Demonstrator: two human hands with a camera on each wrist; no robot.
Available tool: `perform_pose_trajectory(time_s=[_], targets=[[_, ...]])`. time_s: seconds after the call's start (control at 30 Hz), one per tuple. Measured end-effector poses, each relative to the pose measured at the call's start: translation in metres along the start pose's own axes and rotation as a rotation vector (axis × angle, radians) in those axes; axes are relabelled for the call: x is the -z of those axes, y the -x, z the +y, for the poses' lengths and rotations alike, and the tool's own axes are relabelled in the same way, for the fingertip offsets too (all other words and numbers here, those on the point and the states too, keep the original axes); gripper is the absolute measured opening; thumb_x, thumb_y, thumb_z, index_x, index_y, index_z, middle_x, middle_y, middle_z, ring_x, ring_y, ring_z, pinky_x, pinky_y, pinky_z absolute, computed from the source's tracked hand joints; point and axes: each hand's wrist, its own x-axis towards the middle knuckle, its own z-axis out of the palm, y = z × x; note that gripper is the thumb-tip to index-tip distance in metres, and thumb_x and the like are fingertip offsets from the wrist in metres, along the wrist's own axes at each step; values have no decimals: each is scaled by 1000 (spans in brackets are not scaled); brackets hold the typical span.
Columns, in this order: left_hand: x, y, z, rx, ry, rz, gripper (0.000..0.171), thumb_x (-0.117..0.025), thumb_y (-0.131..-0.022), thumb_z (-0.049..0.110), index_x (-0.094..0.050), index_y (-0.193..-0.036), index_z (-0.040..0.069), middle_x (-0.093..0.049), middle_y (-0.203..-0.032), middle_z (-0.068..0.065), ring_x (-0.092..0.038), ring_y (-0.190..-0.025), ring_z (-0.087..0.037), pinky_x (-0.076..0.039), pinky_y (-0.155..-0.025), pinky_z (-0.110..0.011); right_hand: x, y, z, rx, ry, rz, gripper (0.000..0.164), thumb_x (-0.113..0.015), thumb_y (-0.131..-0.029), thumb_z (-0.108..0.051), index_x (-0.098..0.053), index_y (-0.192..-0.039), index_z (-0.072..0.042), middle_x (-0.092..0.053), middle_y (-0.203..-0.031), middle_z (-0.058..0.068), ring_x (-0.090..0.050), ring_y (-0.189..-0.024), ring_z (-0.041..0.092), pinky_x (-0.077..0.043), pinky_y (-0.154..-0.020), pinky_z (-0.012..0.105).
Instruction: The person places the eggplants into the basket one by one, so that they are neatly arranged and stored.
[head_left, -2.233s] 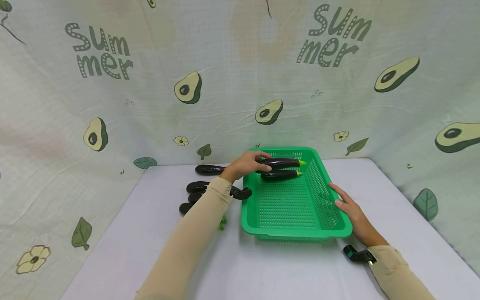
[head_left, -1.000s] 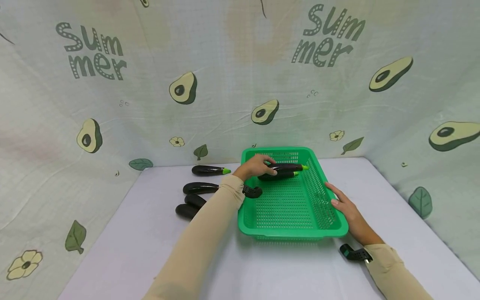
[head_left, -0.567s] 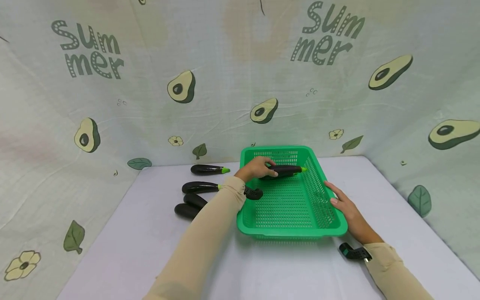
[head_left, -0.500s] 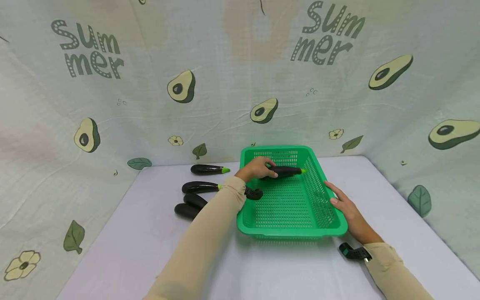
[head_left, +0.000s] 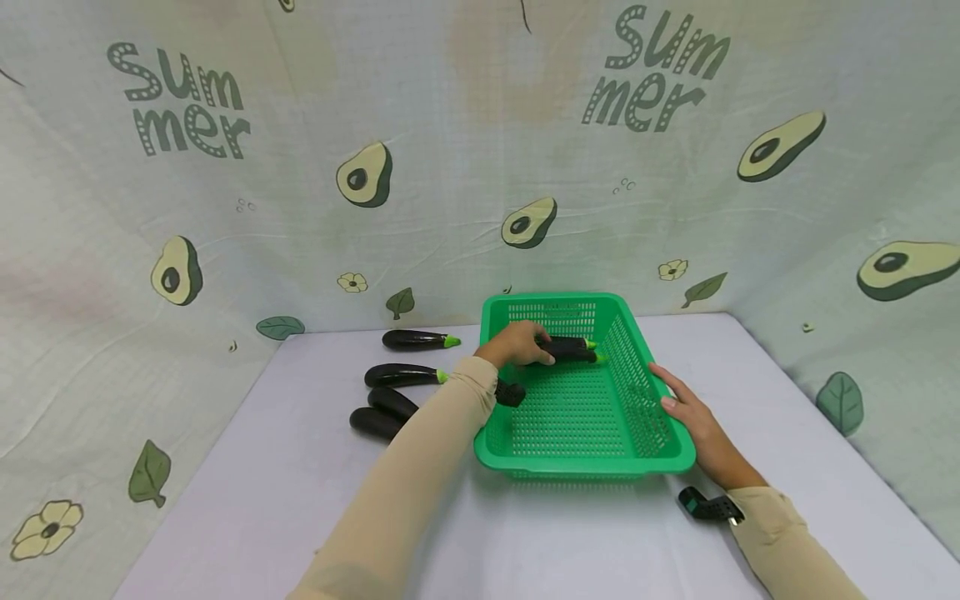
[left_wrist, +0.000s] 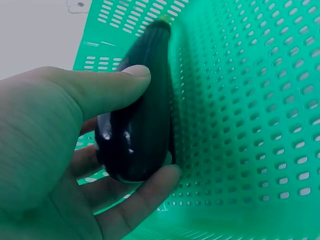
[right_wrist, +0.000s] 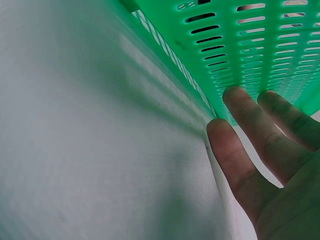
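Note:
My left hand (head_left: 519, 343) reaches into a green plastic basket (head_left: 585, 463) and holds a dark, glossy eggplant (head_left: 572, 355) low over the basket floor. In the left wrist view its thumb lies on top of that eggplant (left_wrist: 135, 135), with the fingers round the underside of the blunt end and the stem pointing away. Just behind it in the head view lies another eggplant (head_left: 573, 342), partly hidden. Against the basket's outer right side rests my right hand (head_left: 701, 425), thumb at the rim. Its fingers (right_wrist: 250, 135) look straight in the right wrist view, tips against the slotted wall.
Left of the basket, several eggplants lie on the white table: one at the back (head_left: 416, 340), another (head_left: 401, 375) in front of it, and further ones (head_left: 375, 423) partly covered by my left sleeve. A printed cloth (head_left: 450, 108) hangs behind the table.
The left hand has brought its eggplant from the back of the basket toward me, across the other eggplant, and lowered it in front. The right hand has stayed at the basket's side.

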Motion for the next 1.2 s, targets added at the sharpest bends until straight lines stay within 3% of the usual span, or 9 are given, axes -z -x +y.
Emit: perform_pose_trajectory(time_s=[0.13,0.7,1.03,1.13,1.2], targets=[[0,1,0,-1,-13,0,48,-73,-95,25,-60,-138,10,-57,-136,-13,-69,-94,-30,-58,-78,-40,0,0,0,6,-2,-1,54,-33,-110,-32,-19,-162,-26,-13,-162,19,-36,-124,23,-40,-88,21],[-3,-1,-2,-12,-44,7,49,-72,-96,23,-58,-141,12,-55,-140,-11,-68,-92,-26,-56,-78,-38,0,0,-2,9,-13,-11,54,-32,-110,-33,-18,-162,-27,-11,-163,19,-34,-127,20,-39,-89,20],[-2,0,-3,-15,-71,-3,49,-69,-98,20,-55,-144,16,-51,-145,-10,-65,-81,-20,-54,-75,-37,0,0,-2,15,-6,-9,54,-32,-110,-33,-19,-162,-27,-11,-163,18,-35,-126,20,-40,-89,20],[-1,-1,-3,-19,-92,-10,49,-68,-98,18,-55,-145,17,-49,-147,-9,-64,-86,-21,-53,-74,-35,0,0,-2,18,-3,-6,54,-31,-110,-33,-19,-162,-27,-11,-164,18,-34,-127,18,-39,-89,20],[-1,-2,-2,-22,-124,-9,49,-68,-98,18,-55,-145,18,-47,-150,-8,-63,-101,-21,-52,-80,-34,0,0,-1,22,-5,-6,54,-31,-110,-32,-19,-162,-27,-11,-164,17,-33,-128,16,-38,-90,19]])
